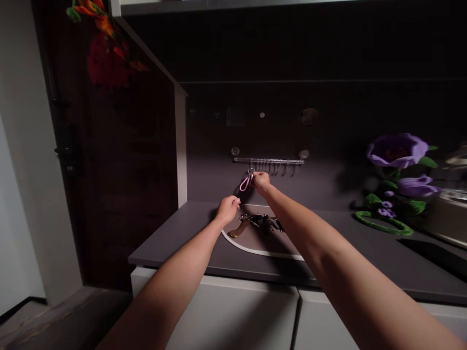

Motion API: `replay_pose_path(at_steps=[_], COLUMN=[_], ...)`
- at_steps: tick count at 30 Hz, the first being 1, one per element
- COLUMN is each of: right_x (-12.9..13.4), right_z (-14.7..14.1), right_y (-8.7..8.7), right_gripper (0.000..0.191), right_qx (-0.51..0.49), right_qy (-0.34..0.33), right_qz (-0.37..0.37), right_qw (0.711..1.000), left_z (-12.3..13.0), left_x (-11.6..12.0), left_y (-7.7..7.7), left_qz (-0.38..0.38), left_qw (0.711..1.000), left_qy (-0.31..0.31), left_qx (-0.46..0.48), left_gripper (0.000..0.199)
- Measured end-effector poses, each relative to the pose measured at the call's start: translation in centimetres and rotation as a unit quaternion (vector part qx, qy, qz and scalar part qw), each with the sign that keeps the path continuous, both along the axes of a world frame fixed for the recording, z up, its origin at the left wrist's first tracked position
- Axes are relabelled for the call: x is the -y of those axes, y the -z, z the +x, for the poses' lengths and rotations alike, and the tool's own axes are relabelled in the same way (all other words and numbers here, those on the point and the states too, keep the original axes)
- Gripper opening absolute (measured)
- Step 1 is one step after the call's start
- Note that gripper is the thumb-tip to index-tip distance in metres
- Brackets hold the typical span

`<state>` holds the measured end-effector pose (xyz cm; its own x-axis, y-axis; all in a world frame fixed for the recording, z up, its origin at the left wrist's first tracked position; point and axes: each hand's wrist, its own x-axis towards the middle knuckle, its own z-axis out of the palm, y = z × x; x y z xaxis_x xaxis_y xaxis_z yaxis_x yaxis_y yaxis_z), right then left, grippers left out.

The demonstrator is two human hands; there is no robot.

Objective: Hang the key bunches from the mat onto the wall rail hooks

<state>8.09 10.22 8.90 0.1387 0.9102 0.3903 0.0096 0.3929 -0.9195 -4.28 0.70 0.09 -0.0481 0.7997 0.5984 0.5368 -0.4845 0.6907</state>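
My right hand (pixel 261 182) is raised in front of a hook rail (pixel 269 161) on the back wall, its fingers closed on a keyring (pixel 251 171). A pink loop strap (pixel 244 183) hangs from the ring, just below the left end of the hooks. Lower and to the left, my left hand (pixel 228 209) hovers over a white-rimmed tray (pixel 251 251) with its fingers curled together. Whether anything is between those fingers I cannot make out. A heap of keys (pixel 260 220) lies in the tray, along with a brown strap (pixel 239 229).
Purple artificial flowers (pixel 397 151) and a green ring (pixel 383 226) stand to the right on the dark counter (pixel 175 236). A shelf (pixel 255 5) overhangs the top. A dark door (pixel 138 184) is at the left, and white cabinets (pixel 233 306) are below.
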Motion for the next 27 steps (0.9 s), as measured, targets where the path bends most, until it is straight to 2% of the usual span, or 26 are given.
replay_pose_path(at_steps=[10, 17, 27], right_x=[0.6, 3.2, 5.7], right_z=[0.5, 0.9, 2.1], right_y=[0.1, -0.6, -0.9], right_gripper=[0.015, 0.017, 0.005], right_qx=[0.028, 0.033, 0.055], right_qy=[0.064, -0.017, -0.032], right_qz=[-0.008, -0.049, -0.073], right_qw=[0.998, 0.998, 0.995], left_z=[-0.2, -0.2, -0.4], left_x=[-0.1, 0.0, 0.7], left_y=[0.1, 0.0, -0.3], left_qz=[-0.018, -0.038, -0.029], left_qw=[1.0, 0.998, 0.998], left_qy=[0.006, 0.029, 0.05], left_qx=[0.006, 0.036, 0.023], left_gripper=[0.023, 0.021, 0.016])
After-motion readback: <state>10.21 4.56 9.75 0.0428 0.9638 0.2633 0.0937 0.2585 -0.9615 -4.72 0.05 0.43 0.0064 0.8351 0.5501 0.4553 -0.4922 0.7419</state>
